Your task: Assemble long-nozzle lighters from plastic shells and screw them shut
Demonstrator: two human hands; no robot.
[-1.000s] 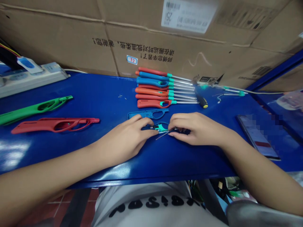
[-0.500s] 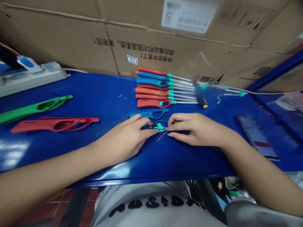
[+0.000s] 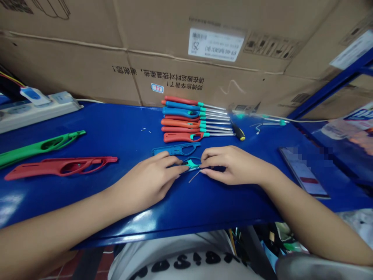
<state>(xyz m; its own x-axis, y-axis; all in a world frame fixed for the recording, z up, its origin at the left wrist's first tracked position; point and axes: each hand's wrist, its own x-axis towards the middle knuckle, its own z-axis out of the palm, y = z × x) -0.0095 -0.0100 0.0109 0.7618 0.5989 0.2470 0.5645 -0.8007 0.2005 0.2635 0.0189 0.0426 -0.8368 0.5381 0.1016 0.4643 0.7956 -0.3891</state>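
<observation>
My left hand (image 3: 151, 179) lies on the blue table (image 3: 122, 128), fingers curled down onto a blue lighter shell with a teal trigger (image 3: 192, 163). My right hand (image 3: 233, 165) meets it from the right, fingertips pinched on the same piece by the trigger. A thin metal rod (image 3: 194, 176) pokes out below my fingers. An empty blue shell half (image 3: 175, 149) lies just behind my hands.
A row of finished red, orange and blue lighters (image 3: 186, 120) lies at the back. A red shell (image 3: 61, 166) and a green shell (image 3: 40, 147) lie left. A screwdriver (image 3: 239, 133), a phone (image 3: 303, 171), a power strip (image 3: 35, 111) and cardboard boxes (image 3: 175, 50) surround them.
The camera has tilted and shifted a little. My right fingertips have closed in on the teal trigger; both hands otherwise stay in place.
</observation>
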